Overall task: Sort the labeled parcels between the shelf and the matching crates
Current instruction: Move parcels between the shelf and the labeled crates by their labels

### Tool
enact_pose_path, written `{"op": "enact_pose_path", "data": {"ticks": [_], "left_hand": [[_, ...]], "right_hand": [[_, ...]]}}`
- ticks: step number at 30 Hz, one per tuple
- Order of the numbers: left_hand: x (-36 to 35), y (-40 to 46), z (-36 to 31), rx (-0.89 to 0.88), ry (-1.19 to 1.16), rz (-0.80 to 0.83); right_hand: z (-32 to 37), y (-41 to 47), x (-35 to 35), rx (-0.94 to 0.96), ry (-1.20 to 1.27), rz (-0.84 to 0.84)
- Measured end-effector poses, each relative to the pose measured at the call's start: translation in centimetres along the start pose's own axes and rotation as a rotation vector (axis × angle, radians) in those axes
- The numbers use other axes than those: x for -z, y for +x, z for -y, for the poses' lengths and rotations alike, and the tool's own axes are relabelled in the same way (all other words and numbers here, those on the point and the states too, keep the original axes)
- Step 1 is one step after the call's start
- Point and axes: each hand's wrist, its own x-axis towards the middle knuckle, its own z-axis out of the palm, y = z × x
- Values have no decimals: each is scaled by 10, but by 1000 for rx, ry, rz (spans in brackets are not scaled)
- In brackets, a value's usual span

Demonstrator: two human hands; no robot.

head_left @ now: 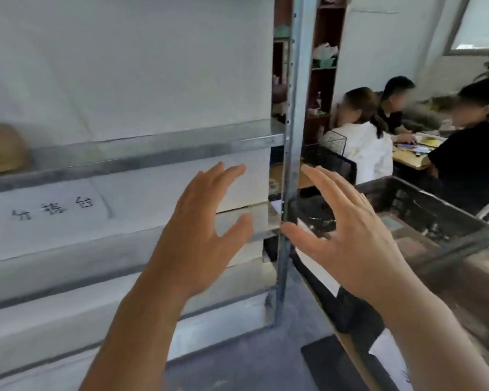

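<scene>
Bare hands at the metal shelf [141, 153]
Left hand [201, 221], right hand [347, 235]: spread, holding nothing; black crate [424, 210] right of shelf post.

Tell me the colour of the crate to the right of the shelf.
Black, with slotted walls; the crate shows in the head view, right of the metal shelf upright.

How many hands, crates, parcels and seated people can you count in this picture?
Hands: 2, the left hand and the right hand, both holding nothing
Dark crates: 1, the crate
Brown parcels on the shelf: 1, the parcel
Seated people: 3
Total: 7
</scene>
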Motion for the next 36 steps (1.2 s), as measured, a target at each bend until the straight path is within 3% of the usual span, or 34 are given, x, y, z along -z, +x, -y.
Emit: {"op": "enact_pose_path", "data": {"ticks": [8, 18, 26, 36], "left_hand": [[176, -108, 101, 201, 174, -226], [361, -215, 231, 343, 243, -343], [403, -165, 310, 325, 220, -336], [391, -3, 400, 348, 149, -335]], "right_hand": [[192, 18, -122, 259, 155, 181], [401, 13, -257, 377, 217, 247], [438, 81, -306, 324, 189, 200], [417, 250, -380, 273, 339, 148]]}}
